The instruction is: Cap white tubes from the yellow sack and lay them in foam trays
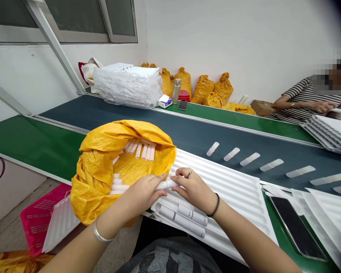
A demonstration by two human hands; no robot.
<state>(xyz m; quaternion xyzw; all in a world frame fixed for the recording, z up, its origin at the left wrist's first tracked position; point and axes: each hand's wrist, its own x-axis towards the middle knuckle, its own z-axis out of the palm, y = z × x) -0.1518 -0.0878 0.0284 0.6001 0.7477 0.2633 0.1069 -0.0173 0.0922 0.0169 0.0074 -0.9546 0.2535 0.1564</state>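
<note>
A white tube (167, 184) lies level between my two hands, above the front edge of a ribbed white tray (238, 197). My left hand (147, 191) is closed round its left end. The fingers of my right hand (191, 187) pinch its right end. Just below, printed white tubes (184, 223) rest in the tray's grooves. Left of the tray stands a yellow woven sack (95, 167), its mouth rolled open. Several pale pinkish tubes (144, 151) lie inside it. The fingertips partly cover the held tube.
Several white tubes (250, 159) lie spaced along the dark belt (193, 131). A phone (297, 225) and more ribbed trays (329, 223) are at the right. A pink basket (35, 216) stands low left. Across the belt sit a plastic-wrapped stack (127, 85), yellow sacks (203, 89) and a person in a striped top (298, 93).
</note>
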